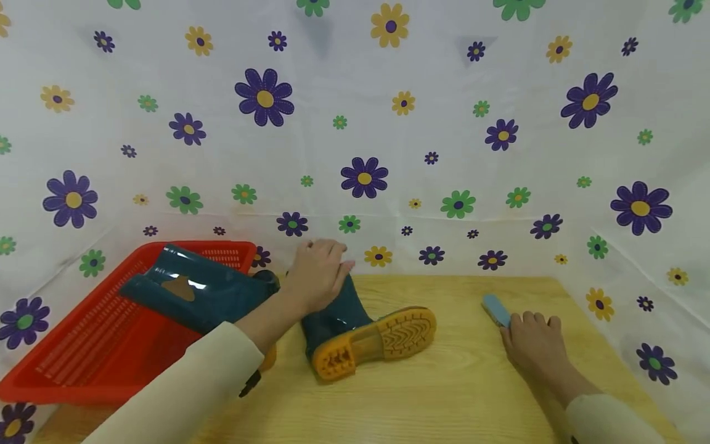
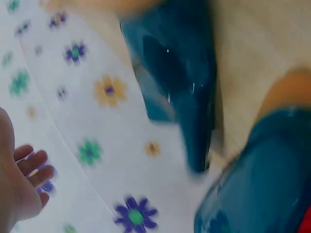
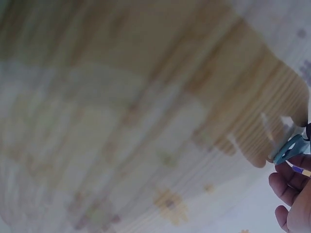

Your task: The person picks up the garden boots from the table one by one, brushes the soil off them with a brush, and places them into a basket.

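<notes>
A dark teal rubber boot [image 1: 338,314] lies on its side on the wooden table, its tan sole [image 1: 410,333] turned toward me. Above its shaft is my left hand [image 1: 318,274], fingers loosely bent and holding nothing. In the left wrist view that hand [image 2: 22,182] shows apart from the boot shaft [image 2: 189,82]. Over the table's right side, my right hand [image 1: 535,342] grips a light blue brush [image 1: 496,310]. The right wrist view is blurred, with the brush's looped handle [image 3: 291,148] between the fingers at its right edge.
A red plastic basket [image 1: 72,394] stands on the left. The second teal boot [image 1: 205,287] leans across it, a brown patch on its shaft. White cloth [image 1: 432,203] with printed flowers surrounds the wooden table [image 1: 421,401] at the back and sides.
</notes>
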Demonstrator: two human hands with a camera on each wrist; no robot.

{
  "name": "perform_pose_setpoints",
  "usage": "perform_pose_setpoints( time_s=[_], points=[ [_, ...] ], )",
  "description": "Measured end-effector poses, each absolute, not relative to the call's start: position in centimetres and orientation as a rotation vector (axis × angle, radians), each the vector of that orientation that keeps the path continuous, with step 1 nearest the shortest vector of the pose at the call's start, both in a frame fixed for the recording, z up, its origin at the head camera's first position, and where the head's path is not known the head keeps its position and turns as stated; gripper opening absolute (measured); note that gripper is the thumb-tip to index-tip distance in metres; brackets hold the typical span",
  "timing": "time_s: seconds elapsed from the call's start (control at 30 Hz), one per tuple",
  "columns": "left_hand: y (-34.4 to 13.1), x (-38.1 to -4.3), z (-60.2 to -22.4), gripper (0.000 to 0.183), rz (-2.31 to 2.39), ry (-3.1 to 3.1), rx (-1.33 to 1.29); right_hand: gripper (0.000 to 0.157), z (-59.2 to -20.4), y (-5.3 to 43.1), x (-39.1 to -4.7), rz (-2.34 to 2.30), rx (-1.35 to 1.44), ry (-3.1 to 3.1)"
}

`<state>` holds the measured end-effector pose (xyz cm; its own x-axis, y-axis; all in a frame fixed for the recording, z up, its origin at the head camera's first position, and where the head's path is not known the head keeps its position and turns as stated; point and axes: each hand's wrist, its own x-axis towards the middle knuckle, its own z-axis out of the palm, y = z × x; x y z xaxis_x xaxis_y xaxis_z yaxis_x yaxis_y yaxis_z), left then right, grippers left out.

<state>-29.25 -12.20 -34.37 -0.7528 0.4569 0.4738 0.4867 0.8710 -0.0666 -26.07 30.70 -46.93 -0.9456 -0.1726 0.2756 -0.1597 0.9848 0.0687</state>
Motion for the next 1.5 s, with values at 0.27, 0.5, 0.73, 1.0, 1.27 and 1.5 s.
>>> perform_pose_setpoints(
  time_s=[0.27,0.5,0.73,1.0,1.27,1.5],
  points=[
    [-10.0,-23.7,-39.5,0.061,-0.183,-2.725,-0.863,0.033,-46.7,30.5,-25.8,-0.087,0.247,-2.850],
    [-10.5,-23.4,-43.6,0.071,-0.308,-2.885,-0.813,0.033,-46.5,30.5,-26.1,-0.022,0.246,-2.866],
    [-10.8,-23.6,-45.0,0.066,-0.322,-2.830,-0.895,0.030,-46.4,30.5,-26.4,0.036,0.289,-2.869],
    [-10.6,-23.2,-45.2,0.066,-0.307,-2.831,-0.908,0.027,-45.7,28.8,-25.6,0.411,0.373,-2.926],
    [-10.9,-23.0,-45.5,0.068,-0.311,-2.826,-0.882,0.018,-45.5,25.6,-25.7,0.321,0.516,-2.783],
    [-10.9,-22.9,-45.4,0.067,-0.303,-2.803,-0.899,0.014,-45.8,24.3,-25.3,0.278,0.582,-2.676]
  ],
)
